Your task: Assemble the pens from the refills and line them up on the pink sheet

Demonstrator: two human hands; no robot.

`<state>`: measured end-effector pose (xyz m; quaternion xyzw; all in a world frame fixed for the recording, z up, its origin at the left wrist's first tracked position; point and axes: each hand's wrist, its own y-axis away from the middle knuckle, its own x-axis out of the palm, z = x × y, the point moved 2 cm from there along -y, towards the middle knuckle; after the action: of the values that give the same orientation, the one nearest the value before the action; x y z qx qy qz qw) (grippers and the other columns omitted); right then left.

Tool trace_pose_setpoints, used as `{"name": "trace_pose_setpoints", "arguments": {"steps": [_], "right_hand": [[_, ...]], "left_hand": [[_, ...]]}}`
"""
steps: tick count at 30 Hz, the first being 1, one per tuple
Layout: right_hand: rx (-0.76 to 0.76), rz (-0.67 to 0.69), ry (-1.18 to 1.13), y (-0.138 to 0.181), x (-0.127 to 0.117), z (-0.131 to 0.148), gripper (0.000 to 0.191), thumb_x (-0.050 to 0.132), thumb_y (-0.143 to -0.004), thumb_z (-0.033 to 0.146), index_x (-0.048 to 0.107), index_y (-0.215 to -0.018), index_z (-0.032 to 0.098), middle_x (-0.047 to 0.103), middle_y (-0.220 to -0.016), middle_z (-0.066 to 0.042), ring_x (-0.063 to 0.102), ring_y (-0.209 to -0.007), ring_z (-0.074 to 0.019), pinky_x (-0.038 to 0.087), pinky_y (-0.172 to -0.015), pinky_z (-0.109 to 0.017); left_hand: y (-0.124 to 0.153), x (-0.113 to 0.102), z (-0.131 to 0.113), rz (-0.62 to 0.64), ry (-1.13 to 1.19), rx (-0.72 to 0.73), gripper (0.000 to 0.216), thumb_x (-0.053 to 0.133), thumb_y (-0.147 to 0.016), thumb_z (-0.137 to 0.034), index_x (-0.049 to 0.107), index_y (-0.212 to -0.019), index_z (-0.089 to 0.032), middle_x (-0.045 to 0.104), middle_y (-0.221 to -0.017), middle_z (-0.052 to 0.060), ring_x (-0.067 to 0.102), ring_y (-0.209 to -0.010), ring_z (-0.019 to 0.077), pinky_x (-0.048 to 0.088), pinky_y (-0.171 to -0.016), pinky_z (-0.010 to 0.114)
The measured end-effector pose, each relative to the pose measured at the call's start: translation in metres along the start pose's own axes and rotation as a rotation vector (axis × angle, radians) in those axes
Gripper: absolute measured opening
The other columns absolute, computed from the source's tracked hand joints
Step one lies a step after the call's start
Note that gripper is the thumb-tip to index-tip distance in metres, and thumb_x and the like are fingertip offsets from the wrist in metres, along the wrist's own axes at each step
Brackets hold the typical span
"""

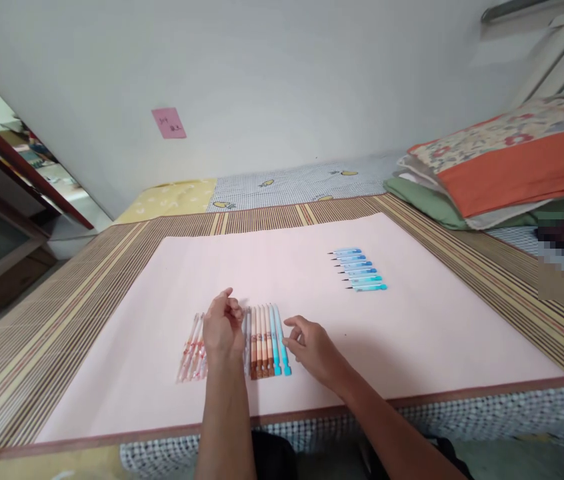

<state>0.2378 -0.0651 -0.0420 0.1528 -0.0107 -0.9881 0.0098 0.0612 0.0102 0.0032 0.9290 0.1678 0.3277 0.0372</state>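
Note:
A row of pens (265,340) lies side by side on a pale pink sheet (412,333): clear pinkish ones at the left, orange ones in the middle, two light blue ones at the right. My left hand (223,328) hovers over the row's middle with fingers loosely curled and thumb raised; I cannot see anything in it. My right hand (312,345) rests at the row's right edge, fingertips bent against the outer blue pen. A second group of several blue pens (359,269) lies farther back to the right, out of reach of both hands.
The pink sheet lies on a striped woven mat (62,307) covering a bed. Folded bedding and an orange-patterned pillow (507,160) are stacked at the back right. A pink note (169,123) sticks on the wall. A dark wooden frame (7,180) stands at the left.

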Motion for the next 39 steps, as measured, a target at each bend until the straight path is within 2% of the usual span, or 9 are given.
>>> {"name": "trace_pose_setpoints", "arguments": {"steps": [4, 9, 12, 17, 23, 30, 39], "right_hand": [[-0.075, 0.078, 0.063, 0.008, -0.006, 0.007, 0.024, 0.057, -0.081, 0.014, 0.067, -0.102, 0.021, 0.063, -0.077, 0.000, 0.056, -0.063, -0.0148, 0.043, -0.063, -0.028], [-0.052, 0.251, 0.189, 0.021, -0.012, 0.021, 0.019, 0.061, -0.070, 0.008, 0.057, -0.084, 0.021, 0.059, -0.075, 0.002, 0.051, -0.062, -0.0123, 0.037, -0.060, -0.024], [-0.045, 0.301, 0.283, 0.025, -0.013, 0.029, 0.021, 0.063, -0.067, 0.007, 0.053, -0.080, 0.021, 0.053, -0.070, 0.005, 0.046, -0.061, -0.0116, 0.032, -0.061, -0.024], [-0.069, 0.313, 0.307, 0.024, -0.009, 0.030, 0.022, 0.060, -0.068, 0.003, 0.053, -0.080, 0.020, 0.048, -0.069, 0.005, 0.044, -0.061, -0.0111, 0.031, -0.063, -0.024], [-0.151, 0.313, 0.284, 0.023, -0.006, 0.021, 0.022, 0.061, -0.066, 0.003, 0.056, -0.080, 0.020, 0.053, -0.077, 0.004, 0.045, -0.063, -0.0106, 0.032, -0.064, -0.023], [-0.132, 0.301, 0.277, 0.023, -0.005, 0.020, 0.021, 0.065, -0.067, 0.005, 0.058, -0.081, 0.020, 0.054, -0.076, 0.004, 0.047, -0.063, -0.0108, 0.033, -0.064, -0.023], [-0.189, 0.315, 0.286, 0.022, -0.006, 0.017, 0.021, 0.064, -0.069, 0.005, 0.057, -0.082, 0.020, 0.055, -0.082, 0.003, 0.049, -0.067, -0.0114, 0.034, -0.065, -0.023]], "left_hand": [[-0.002, -0.001, 0.002, -0.002, -0.010, -0.003, 0.030, 0.078, -0.063, -0.027, 0.067, -0.086, -0.011, 0.054, -0.053, -0.005, 0.043, -0.043, 0.0055, 0.031, -0.044, 0.017], [-0.002, -0.003, 0.003, 0.000, -0.022, -0.018, 0.030, 0.078, -0.063, -0.027, 0.067, -0.087, -0.012, 0.053, -0.054, -0.005, 0.043, -0.044, 0.0055, 0.031, -0.043, 0.017], [-0.003, -0.003, 0.005, 0.000, -0.023, -0.022, 0.030, 0.080, -0.064, -0.029, 0.067, -0.085, -0.013, 0.053, -0.055, -0.005, 0.044, -0.044, 0.0055, 0.031, -0.044, 0.017], [-0.003, -0.002, 0.007, 0.007, -0.024, -0.025, 0.030, 0.081, -0.064, -0.029, 0.067, -0.085, -0.013, 0.053, -0.055, -0.005, 0.043, -0.043, 0.0053, 0.030, -0.043, 0.018], [-0.001, 0.001, 0.008, 0.009, -0.032, -0.022, 0.031, 0.080, -0.061, -0.028, 0.067, -0.084, -0.013, 0.053, -0.054, -0.005, 0.044, -0.043, 0.0056, 0.031, -0.043, 0.018], [0.001, 0.003, 0.008, 0.013, -0.040, -0.024, 0.030, 0.077, -0.059, -0.026, 0.068, -0.084, -0.012, 0.054, -0.052, -0.005, 0.043, -0.043, 0.0063, 0.031, -0.042, 0.018], [0.000, 0.005, 0.012, 0.012, -0.044, -0.029, 0.030, 0.077, -0.059, -0.026, 0.068, -0.083, -0.012, 0.054, -0.052, -0.004, 0.043, -0.042, 0.0062, 0.031, -0.041, 0.018]]}}
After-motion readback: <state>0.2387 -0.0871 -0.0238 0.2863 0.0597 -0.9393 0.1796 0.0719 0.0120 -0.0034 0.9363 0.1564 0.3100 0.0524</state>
